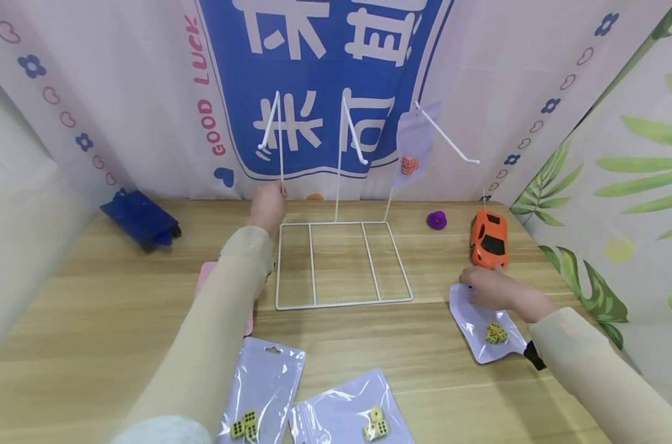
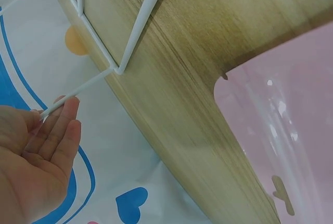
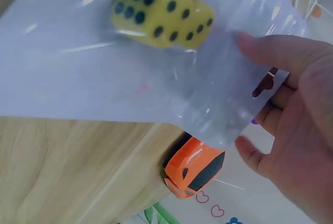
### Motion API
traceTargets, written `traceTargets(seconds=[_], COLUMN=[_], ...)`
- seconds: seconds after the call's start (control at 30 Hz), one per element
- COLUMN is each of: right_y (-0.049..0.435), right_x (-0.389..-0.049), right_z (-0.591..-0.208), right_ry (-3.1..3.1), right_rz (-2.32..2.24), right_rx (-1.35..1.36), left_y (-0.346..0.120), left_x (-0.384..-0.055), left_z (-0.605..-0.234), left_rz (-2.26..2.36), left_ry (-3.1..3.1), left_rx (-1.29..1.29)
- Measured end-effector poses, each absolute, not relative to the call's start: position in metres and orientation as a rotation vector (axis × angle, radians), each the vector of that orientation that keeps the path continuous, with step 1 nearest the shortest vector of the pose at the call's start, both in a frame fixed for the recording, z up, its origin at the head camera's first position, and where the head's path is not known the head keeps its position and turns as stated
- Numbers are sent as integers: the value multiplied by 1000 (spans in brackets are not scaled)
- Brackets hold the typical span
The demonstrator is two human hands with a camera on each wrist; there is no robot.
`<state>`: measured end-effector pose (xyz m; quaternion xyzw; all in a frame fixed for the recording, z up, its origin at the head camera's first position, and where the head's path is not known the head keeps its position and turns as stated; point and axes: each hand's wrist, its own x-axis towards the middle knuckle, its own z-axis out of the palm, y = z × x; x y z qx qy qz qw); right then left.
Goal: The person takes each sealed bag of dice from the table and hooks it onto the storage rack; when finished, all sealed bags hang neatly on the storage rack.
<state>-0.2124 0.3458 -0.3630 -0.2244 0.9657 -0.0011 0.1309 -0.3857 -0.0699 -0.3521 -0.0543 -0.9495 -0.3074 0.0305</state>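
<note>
From my end, I judge the hanging of bags to be at an early point. On the white rack (image 1: 344, 304), the bag with red dice (image 1: 418, 145) hangs at the back end of the right hook; the middle and left hooks carry nothing that I can see.

My right hand (image 1: 488, 288) pinches the bag with yellow dice (image 1: 483, 339) near its hang hole, thumb on one face and fingers behind, just beside the orange car (image 1: 490, 237). That bag is not on a hook yet. My left hand (image 1: 268, 206) grips the rack's left upright, probably to steady it.

Still off the rack, as I see it, are the left bag (image 1: 269, 370) and the front bag (image 1: 341, 407), both with yellow dice and lying on the table (image 1: 119, 320), plus the pink bag (image 2: 291, 130), partly hidden under my left sleeve in the head view. I cannot tell what the pink one contains, or whether it belongs on the rack.
</note>
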Motion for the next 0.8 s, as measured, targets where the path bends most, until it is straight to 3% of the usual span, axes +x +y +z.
traceTargets(seconds=[0.3, 0.8], right_y=[353, 323], right_x=[-208, -190], right_z=[-338, -275], right_ry=[2638, 2754], right_rz=[-549, -623], right_rx=[-756, -850], left_y=[-70, -71], left_x=[-387, -385], left_z=[-353, -354], left_rz=[-926, -882], left_ry=[-2932, -2884], left_rx=[-165, -201])
